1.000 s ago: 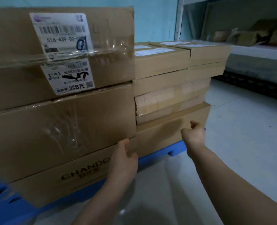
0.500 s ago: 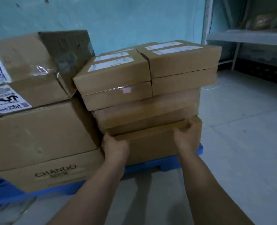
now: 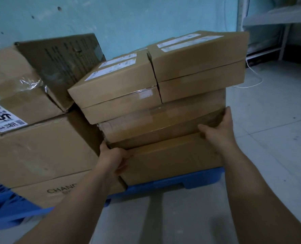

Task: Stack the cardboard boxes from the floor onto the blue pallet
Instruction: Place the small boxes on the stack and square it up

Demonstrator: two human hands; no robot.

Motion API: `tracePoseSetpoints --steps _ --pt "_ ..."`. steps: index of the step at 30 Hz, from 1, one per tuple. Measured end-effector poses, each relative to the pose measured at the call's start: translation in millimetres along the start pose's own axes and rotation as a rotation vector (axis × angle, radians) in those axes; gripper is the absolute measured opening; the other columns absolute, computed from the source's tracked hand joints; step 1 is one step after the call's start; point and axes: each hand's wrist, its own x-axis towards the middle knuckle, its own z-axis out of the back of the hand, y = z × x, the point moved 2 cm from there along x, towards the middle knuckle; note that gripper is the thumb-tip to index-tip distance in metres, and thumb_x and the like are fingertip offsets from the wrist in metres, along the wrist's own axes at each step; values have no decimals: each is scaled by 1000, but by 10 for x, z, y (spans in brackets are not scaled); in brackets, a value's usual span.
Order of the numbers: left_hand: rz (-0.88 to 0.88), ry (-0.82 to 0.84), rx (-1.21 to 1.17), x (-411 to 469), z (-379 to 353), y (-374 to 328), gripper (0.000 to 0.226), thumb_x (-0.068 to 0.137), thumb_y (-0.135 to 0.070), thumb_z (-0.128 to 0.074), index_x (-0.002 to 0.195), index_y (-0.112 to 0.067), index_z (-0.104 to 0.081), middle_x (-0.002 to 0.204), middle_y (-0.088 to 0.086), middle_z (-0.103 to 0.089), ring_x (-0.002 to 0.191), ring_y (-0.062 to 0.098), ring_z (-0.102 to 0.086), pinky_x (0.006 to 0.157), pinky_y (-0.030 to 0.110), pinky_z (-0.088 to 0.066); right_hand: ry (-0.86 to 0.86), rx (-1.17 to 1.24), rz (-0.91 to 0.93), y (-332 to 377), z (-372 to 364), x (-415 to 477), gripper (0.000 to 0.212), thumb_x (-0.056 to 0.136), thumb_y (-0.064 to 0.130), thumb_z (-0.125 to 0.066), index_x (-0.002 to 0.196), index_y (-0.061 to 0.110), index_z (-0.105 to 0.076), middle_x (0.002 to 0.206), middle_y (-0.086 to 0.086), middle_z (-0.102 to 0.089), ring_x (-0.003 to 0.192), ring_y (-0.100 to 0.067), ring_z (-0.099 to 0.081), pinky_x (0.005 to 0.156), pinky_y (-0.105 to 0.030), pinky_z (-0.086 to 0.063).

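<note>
A blue pallet (image 3: 199,178) carries two stacks of cardboard boxes. In the right stack, a plain bottom box (image 3: 172,161) lies under a taped box (image 3: 155,124), with flat labelled boxes (image 3: 114,85) (image 3: 199,57) side by side on top. My left hand (image 3: 112,159) wraps the bottom box's upper left front corner, fingers tucked into the gap beside it. My right hand (image 3: 218,127) presses the taped box's lower right corner, its thumb along the seam above the bottom box. No box on the floor is in view.
The left stack has a CHANDO box (image 3: 58,191), a large plain box (image 3: 40,152), a labelled box (image 3: 14,88) and a dark printed box (image 3: 61,64) leaning on it. A metal shelf (image 3: 278,16) stands back right. A white cord (image 3: 255,78) lies on the pale floor.
Both hands went from hovering near the right stack to gripping its lower boxes. Since half a second ago my right hand slid up onto the taped box's corner. The view came closer.
</note>
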Motion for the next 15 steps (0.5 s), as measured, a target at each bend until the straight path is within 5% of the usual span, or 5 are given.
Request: tracePoseSetpoints --steps 2,11,15 --pt "-38 3 67 1 32 45 80 90 -5 -55 148 -44 -18 130 15 -52 105 35 -57 77 41 -54 17 12 -5 -44 27 84 113 52 42 -78 148 35 -19 152 2 -33 136 -25 -39 107 -52 -40" --pt "-147 43 -34 34 44 124 64 93 -5 -54 146 -25 -23 109 3 -45 82 17 -47 74 35 -44 -34 14 4 -49 73 50 94 68 19 -75 147 30 -25 143 -2 -40 126 -24 -47 103 -47 -46" --pt "-148 49 -45 -7 66 129 64 93 -7 -57 143 -22 -21 118 6 -45 85 18 -49 73 35 -47 -100 24 35 -95 102 8 81 75 7 -72 143 25 -31 143 -2 -38 123 -22 -47 100 -42 -48"
